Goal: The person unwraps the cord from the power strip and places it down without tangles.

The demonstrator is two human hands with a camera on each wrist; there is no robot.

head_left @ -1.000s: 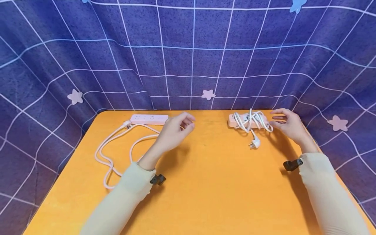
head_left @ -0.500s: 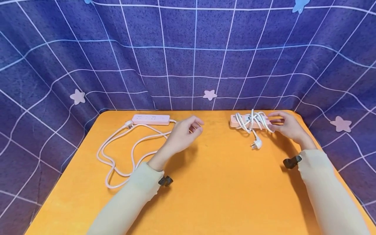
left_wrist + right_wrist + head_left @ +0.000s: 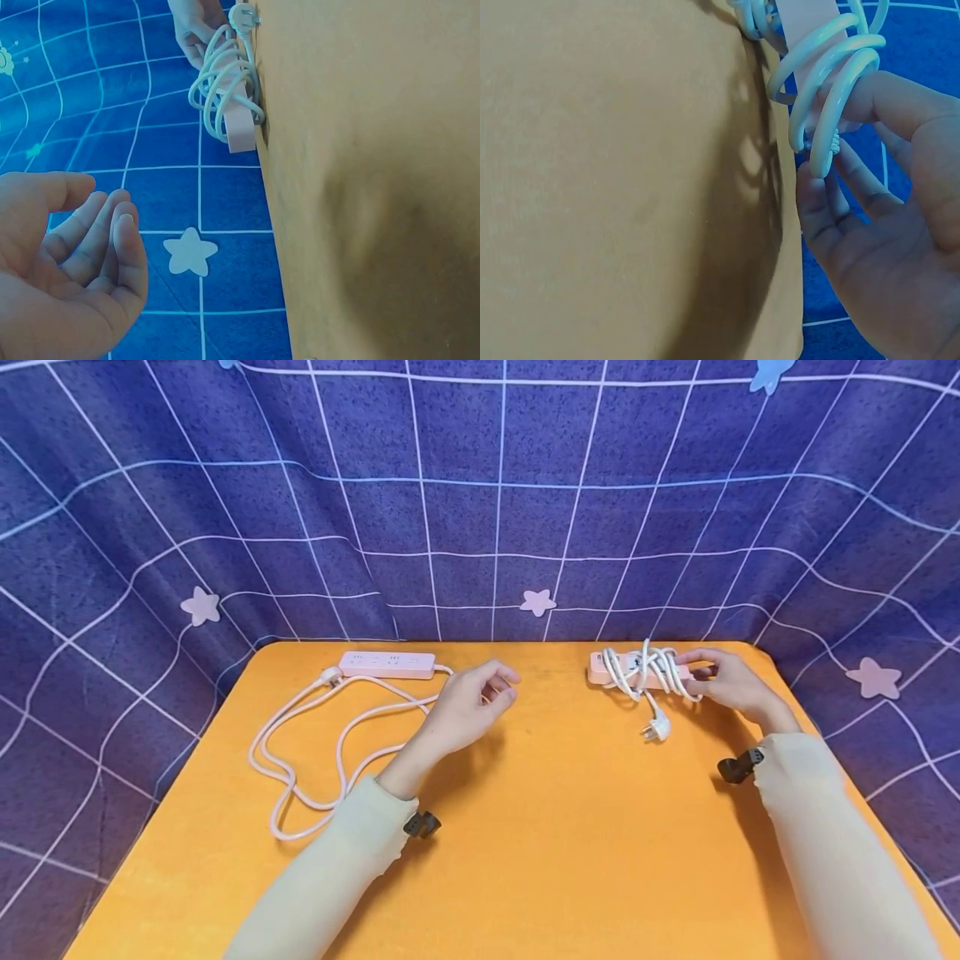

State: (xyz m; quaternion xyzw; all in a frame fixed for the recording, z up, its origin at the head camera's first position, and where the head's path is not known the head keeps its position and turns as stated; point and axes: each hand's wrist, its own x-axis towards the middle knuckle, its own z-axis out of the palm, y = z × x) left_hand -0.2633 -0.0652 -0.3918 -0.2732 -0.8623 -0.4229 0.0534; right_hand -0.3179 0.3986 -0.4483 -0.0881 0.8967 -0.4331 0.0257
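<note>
At the back right of the table in the head view lies a pink power strip (image 3: 599,672), with its white cord (image 3: 613,675) wound loosely round it. My right hand (image 3: 738,687) grips the strip's right end, fingers on the far side and thumb on the near side. The right wrist view shows the thumb (image 3: 889,101) at the strip among the cord loops, the other fingers curled around its end. The cord's plug (image 3: 657,727) rests on the table in front. My left hand (image 3: 471,703) hovers over the table, loosely curled and holding nothing.
A second pink power strip (image 3: 390,665) lies at the back left. Its pale pink cord (image 3: 258,752) spreads in loose loops towards the left forearm. A blue grid-patterned curtain (image 3: 450,518) hangs behind and beside the orange table (image 3: 562,860).
My right hand has moved left onto the wound power strip's end and closed around it. The left hand has shifted right, away from the other strip, and is now almost still.
</note>
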